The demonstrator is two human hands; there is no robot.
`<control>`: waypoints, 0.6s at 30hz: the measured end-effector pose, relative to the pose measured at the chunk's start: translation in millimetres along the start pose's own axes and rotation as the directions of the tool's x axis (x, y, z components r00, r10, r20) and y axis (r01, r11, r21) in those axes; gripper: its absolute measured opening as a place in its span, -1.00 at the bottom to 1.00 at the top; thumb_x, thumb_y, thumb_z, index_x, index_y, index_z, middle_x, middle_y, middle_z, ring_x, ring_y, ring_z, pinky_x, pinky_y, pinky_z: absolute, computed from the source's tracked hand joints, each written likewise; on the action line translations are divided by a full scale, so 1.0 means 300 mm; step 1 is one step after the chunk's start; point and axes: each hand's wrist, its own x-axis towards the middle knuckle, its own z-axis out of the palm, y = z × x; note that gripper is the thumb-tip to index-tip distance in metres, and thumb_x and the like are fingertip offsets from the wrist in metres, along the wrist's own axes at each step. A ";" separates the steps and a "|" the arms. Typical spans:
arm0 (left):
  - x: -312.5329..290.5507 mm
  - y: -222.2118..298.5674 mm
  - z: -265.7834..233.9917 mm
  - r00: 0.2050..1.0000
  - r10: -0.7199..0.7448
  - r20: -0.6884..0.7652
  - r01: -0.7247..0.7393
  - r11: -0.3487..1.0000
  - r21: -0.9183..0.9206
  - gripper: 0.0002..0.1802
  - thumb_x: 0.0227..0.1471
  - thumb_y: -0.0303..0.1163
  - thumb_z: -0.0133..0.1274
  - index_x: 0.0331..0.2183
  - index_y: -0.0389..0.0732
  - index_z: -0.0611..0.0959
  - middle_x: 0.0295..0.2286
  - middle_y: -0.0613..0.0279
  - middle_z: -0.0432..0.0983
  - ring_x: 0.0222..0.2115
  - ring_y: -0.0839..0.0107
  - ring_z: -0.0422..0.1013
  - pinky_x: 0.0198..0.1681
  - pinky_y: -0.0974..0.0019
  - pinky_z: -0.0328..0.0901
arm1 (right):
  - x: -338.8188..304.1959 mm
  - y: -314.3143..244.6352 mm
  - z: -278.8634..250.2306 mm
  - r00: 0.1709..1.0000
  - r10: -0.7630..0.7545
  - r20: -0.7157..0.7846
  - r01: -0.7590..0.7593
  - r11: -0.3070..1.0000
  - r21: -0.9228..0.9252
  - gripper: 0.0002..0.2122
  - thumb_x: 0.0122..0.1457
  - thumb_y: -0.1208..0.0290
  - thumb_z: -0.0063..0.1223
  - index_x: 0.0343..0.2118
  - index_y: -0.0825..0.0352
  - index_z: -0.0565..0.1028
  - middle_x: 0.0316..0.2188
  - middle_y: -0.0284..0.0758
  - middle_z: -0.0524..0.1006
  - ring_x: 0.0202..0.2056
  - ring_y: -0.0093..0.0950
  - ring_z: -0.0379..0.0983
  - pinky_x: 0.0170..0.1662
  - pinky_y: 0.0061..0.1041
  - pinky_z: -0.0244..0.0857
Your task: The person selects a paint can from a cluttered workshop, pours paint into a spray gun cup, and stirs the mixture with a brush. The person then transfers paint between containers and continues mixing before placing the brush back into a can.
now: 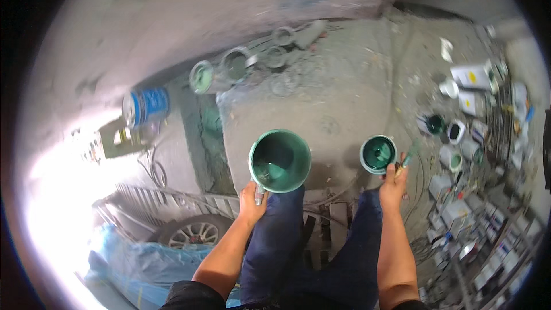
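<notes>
My left hand (252,202) is closed round the handle of a large round pot (305,163), coated green inside, with a dark shadow over part of its bottom. Its mouth faces up toward me. To the right, my right hand (392,186) grips a smaller open can (363,155) at its near right side; dark green paint (379,152) shows in it. A paintbrush (408,159) with green on its bristles also sticks out from the fingers of that hand. The two containers are apart, both held in front of my legs.
Paint-stained tubs (202,77) line the wall at the far left, near a blue can (150,107). Many cans and bottles (472,77) crowd the right side. A car wheel (195,231) and blue plastic sheeting (138,264) are at the lower left. A hose (393,80) crosses the floor.
</notes>
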 end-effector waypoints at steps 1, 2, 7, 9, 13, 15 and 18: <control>-0.001 -0.057 -0.048 0.996 -0.059 -0.060 0.056 0.997 -0.050 -0.85 -0.05 -0.42 0.15 -0.43 -0.26 0.53 -0.54 -0.06 0.50 -0.44 -0.06 0.49 -0.39 0.09 0.33 | -0.003 -0.030 0.120 0.996 -0.055 0.070 0.057 0.998 -0.021 -0.53 0.32 0.36 -0.15 0.25 0.33 0.12 -0.25 -0.37 0.39 -0.39 -0.64 0.31 -0.36 -0.65 0.29; 0.000 -0.107 -0.099 0.986 -0.119 -0.116 0.107 0.989 -0.101 -0.83 -0.02 -0.40 0.15 -0.44 -0.27 0.52 -0.55 -0.06 0.50 -0.45 -0.05 0.48 -0.39 0.09 0.33 | -0.009 -0.059 0.239 0.984 -0.107 0.140 0.113 0.993 -0.035 -0.54 0.31 0.38 -0.15 0.25 0.32 0.13 -0.24 -0.37 0.39 -0.38 -0.64 0.32 -0.35 -0.65 0.31; -0.037 -0.391 -0.360 0.908 -0.370 -0.195 0.326 0.918 -0.226 -0.79 0.02 -0.36 0.11 -0.37 -0.30 0.49 -0.47 -0.13 0.46 -0.41 -0.13 0.43 -0.36 0.00 0.29 | -0.155 -0.260 0.859 0.894 -0.099 0.436 0.166 0.979 -0.119 -0.55 0.28 0.47 -0.12 0.23 0.27 0.18 -0.29 -0.37 0.42 -0.35 -0.63 0.36 -0.34 -0.61 0.35; -0.073 -0.501 -0.442 0.869 -0.444 -0.219 0.392 0.887 -0.243 -0.78 0.00 -0.40 0.10 -0.33 -0.31 0.47 -0.43 -0.16 0.44 -0.37 -0.15 0.42 -0.33 -0.01 0.29 | -0.222 -0.323 1.072 0.820 -0.097 0.564 0.221 0.963 -0.155 -0.56 0.27 0.47 -0.11 0.22 0.27 0.20 -0.31 -0.38 0.43 -0.35 -0.62 0.37 -0.33 -0.61 0.34; -0.128 -0.635 -0.553 0.818 -0.520 -0.248 0.450 0.845 -0.289 -0.90 -0.02 -0.54 -0.03 -0.38 -0.29 0.40 -0.48 -0.09 0.38 -0.41 -0.07 0.35 -0.34 0.06 0.25 | -0.338 -0.394 1.428 0.691 -0.111 0.714 0.330 0.928 -0.175 -0.56 0.28 0.38 -0.11 0.21 0.33 0.21 -0.25 -0.25 0.48 -0.28 -0.48 0.43 -0.20 -0.51 0.33; -0.131 -0.650 -0.595 0.798 -0.545 -0.258 0.463 0.828 -0.316 -0.90 -0.06 -0.58 -0.07 -0.39 -0.29 0.40 -0.47 -0.09 0.36 -0.39 -0.08 0.33 -0.32 0.05 0.23 | -0.372 -0.413 1.567 0.605 -0.144 0.783 0.428 0.888 -0.167 -0.56 0.29 0.34 -0.12 0.20 0.37 0.21 -0.15 -0.15 0.50 -0.19 -0.34 0.47 -0.08 -0.44 0.32; -0.118 -0.676 -0.631 0.763 -0.579 -0.286 0.517 0.813 -0.267 -0.91 -0.07 -0.61 -0.10 -0.40 -0.29 0.39 -0.44 -0.11 0.33 -0.36 -0.09 0.31 -0.30 0.02 0.20 | -0.387 -0.389 1.750 0.456 -0.294 0.840 0.644 0.761 -0.083 -0.55 0.29 0.32 -0.13 0.20 0.34 0.22 -0.27 -0.33 0.48 -0.32 -0.55 0.38 -0.19 -0.52 0.32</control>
